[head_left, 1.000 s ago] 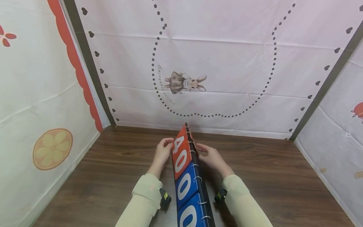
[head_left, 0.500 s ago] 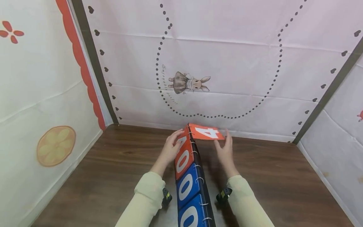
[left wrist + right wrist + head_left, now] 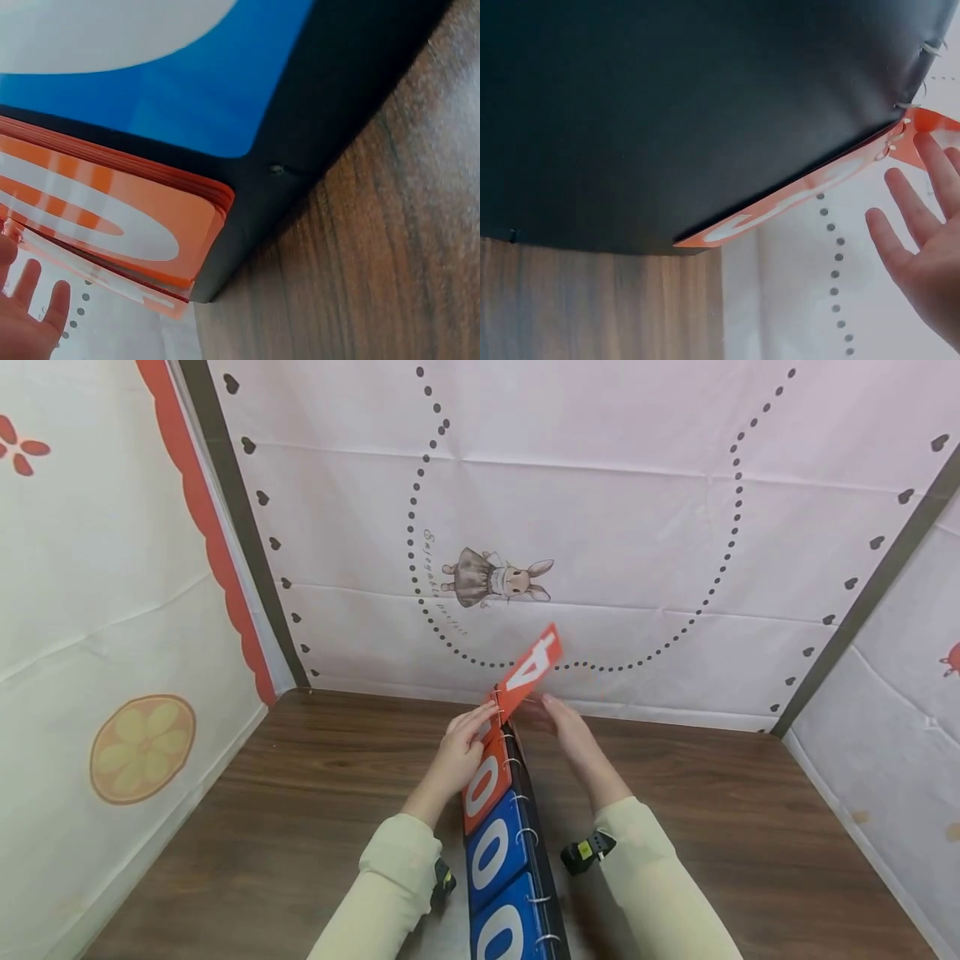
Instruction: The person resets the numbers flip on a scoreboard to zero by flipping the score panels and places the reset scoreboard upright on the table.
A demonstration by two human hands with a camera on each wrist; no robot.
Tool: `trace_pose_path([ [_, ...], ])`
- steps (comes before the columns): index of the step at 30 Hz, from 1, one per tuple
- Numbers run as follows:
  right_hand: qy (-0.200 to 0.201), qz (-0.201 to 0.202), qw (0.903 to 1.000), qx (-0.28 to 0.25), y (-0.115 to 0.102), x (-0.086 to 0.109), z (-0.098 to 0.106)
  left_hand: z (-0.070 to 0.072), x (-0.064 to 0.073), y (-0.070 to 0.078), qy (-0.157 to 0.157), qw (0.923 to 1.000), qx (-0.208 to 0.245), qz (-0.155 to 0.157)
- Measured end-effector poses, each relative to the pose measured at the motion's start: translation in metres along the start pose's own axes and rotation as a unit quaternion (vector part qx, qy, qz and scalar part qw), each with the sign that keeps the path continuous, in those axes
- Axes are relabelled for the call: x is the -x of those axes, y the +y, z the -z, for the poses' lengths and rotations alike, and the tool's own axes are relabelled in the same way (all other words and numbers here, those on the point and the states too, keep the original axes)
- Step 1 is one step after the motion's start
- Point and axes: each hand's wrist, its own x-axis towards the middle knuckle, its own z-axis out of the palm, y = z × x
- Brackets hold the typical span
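Observation:
A flip scoreboard (image 3: 534, 827) stands on the table like a tent, its black spine bound with metal rings. Its near cards are blue (image 3: 491, 852) with white zeros, and beyond them lies a red card (image 3: 483, 785) with a zero. At the far end, a red card with a white 4 (image 3: 536, 662) stands raised on its rings, leaning right. My left hand (image 3: 457, 752) lies along the left face at the far red cards, fingers extended. My right hand (image 3: 576, 739) is on the other side; its straight fingers (image 3: 907, 206) reach up beside the raised card.
The scoreboard stands on a dark wooden table (image 3: 712, 835). A pale cloth wall (image 3: 615, 543) with a rabbit print (image 3: 495, 578) rises at the back, and printed cloth (image 3: 60, 635) hangs on both sides. Black wrist cameras (image 3: 587, 852) sit at both cuffs.
The card with the 4 has swung from lying out to the right up to a raised slant. My right hand has moved left toward the spine; my left fingers extend further over the far cards.

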Motion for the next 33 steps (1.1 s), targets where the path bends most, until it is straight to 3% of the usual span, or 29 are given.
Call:
trace_pose_path([
  [5, -0.078, 0.040, 0.9934, 0.075, -0.005, -0.002, -0.009, -0.001, 0.002, -0.001, -0.010, 0.9995, 0.026, 0.015],
  [7, -0.098, 0.038, 0.9919, 0.071, -0.005, -0.001, -0.012, -0.002, 0.003, -0.002, -0.013, 0.9986, 0.047, 0.021],
  [10, -0.109, 0.024, 0.9908, 0.076, -0.005, -0.001, -0.016, -0.003, 0.005, -0.003, -0.014, 0.9967, 0.070, 0.038],
  [14, -0.103, 0.022, 0.9869, 0.122, -0.004, 0.000, -0.019, 0.001, 0.008, -0.003, -0.011, 0.9887, 0.122, 0.086],
  [17, -0.095, 0.033, 0.9828, 0.155, -0.005, 0.001, -0.021, 0.010, 0.009, -0.003, 0.001, 0.9735, 0.209, 0.093],
  [21, -0.083, 0.054, 0.9695, 0.224, -0.007, 0.002, -0.024, 0.023, 0.010, -0.001, 0.028, 0.9455, 0.311, 0.093],
  [25, -0.073, 0.069, 0.9534, 0.284, -0.007, 0.003, -0.026, 0.035, 0.007, 0.001, 0.126, 0.9172, 0.350, 0.143],
  [28, -0.072, 0.058, 0.9663, 0.240, -0.004, 0.004, -0.023, 0.041, 0.005, -0.005, 0.202, 0.8976, 0.342, 0.191],
  [29, -0.067, 0.053, 0.9732, 0.213, -0.002, 0.004, -0.022, 0.042, 0.005, -0.009, 0.212, 0.8958, 0.332, 0.206],
  [31, -0.049, 0.046, 0.9851, 0.158, 0.002, 0.005, -0.018, 0.042, 0.006, -0.018, 0.207, 0.9003, 0.307, 0.229],
  [33, -0.023, 0.036, 0.9918, 0.120, 0.008, 0.005, -0.013, 0.039, 0.008, -0.026, 0.186, 0.9108, 0.272, 0.249],
])
